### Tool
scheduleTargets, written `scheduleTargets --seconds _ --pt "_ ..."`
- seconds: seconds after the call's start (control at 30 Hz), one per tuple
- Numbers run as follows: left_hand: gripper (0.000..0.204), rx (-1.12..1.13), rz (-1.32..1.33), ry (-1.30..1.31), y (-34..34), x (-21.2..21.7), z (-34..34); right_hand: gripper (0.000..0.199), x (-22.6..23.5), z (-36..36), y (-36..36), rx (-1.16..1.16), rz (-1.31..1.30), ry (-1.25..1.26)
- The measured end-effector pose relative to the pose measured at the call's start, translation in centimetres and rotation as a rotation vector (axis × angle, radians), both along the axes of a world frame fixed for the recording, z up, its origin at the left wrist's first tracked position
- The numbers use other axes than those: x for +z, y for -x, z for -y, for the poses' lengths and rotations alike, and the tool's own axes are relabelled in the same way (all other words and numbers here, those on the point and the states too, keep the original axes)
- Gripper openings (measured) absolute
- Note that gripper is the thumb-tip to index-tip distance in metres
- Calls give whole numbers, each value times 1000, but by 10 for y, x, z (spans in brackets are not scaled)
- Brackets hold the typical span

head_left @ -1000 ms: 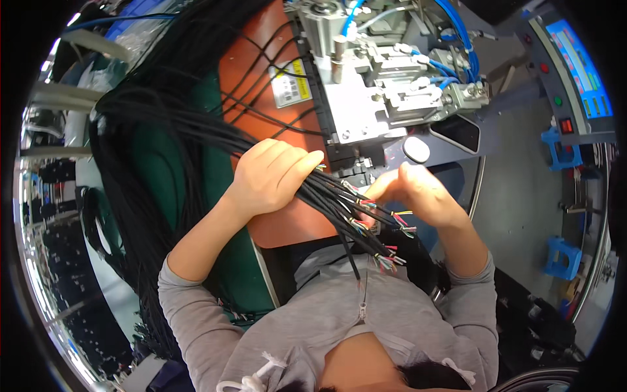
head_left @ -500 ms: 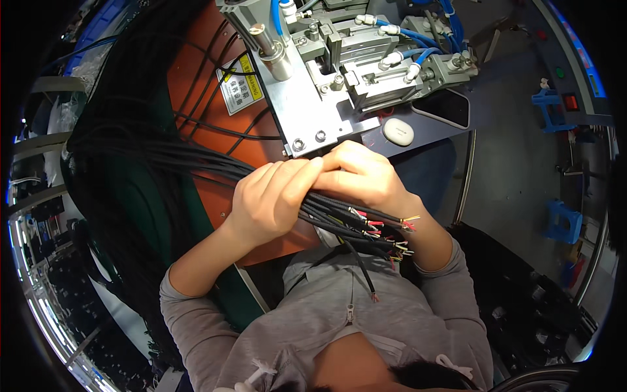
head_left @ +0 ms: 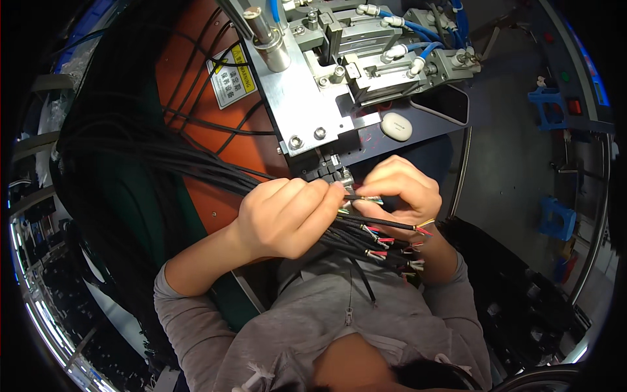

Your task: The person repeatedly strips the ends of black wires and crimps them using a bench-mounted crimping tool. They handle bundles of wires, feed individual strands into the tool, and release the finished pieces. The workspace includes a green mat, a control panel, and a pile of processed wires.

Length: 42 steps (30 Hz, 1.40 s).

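Note:
A bundle of black cables (head_left: 222,171) runs in from the left, and my left hand (head_left: 284,219) is closed round it. Past my left fingers the cable ends (head_left: 356,238) fan out, with short bare-ended wires in red, white, yellow and other colours. One cable end (head_left: 367,198) stands apart from the rest at my left fingertips. The thumb and forefinger of my right hand (head_left: 401,193) are closed on its thin coloured wires. Just beyond my fingers is a small black and metal fixture (head_left: 332,171), partly hidden by my hands.
Ahead stands a metal machine (head_left: 294,104) with pneumatic cylinders and blue air tubes (head_left: 428,49). A white oval case (head_left: 396,127) and a phone (head_left: 444,104) lie to its right. A warning label (head_left: 232,78) is on the orange surface (head_left: 179,78). Blue stools (head_left: 557,219) stand on the floor at right.
My right hand has moved right, off the bundle, to one cable end. My left hand has shifted slightly right and down. The black fixture has come into sight between hands and machine.

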<state>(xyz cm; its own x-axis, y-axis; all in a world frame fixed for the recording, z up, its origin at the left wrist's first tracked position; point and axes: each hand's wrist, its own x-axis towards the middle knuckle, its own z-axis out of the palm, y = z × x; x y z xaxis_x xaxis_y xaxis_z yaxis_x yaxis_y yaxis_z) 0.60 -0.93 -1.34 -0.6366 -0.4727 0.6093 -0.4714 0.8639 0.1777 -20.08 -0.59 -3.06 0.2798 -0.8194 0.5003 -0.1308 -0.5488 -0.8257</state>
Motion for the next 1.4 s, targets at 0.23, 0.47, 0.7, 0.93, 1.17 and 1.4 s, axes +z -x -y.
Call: scheduleTargets --seconds 0.23,0.47,0.7,0.93,1.17,1.4 --pt "21 84 -105 27 0 8 2 22 -4 10 -32 -55 388 28" --pt "21 109 -155 -76 1 2 0 11 5 10 -28 54 347 -361" --pt "15 157 -56 -64 5 -2 -4 20 6 8 -27 -280 -83 162" --pt "35 137 -8 -6 0 -6 -6 13 10 5 -2 86 151 -711" --pt "34 136 54 26 2 -12 -6 10 0 7 2 62 56 -554" --pt "30 172 122 4 5 -13 -6 8 -6 13 -4 -121 -168 -321"
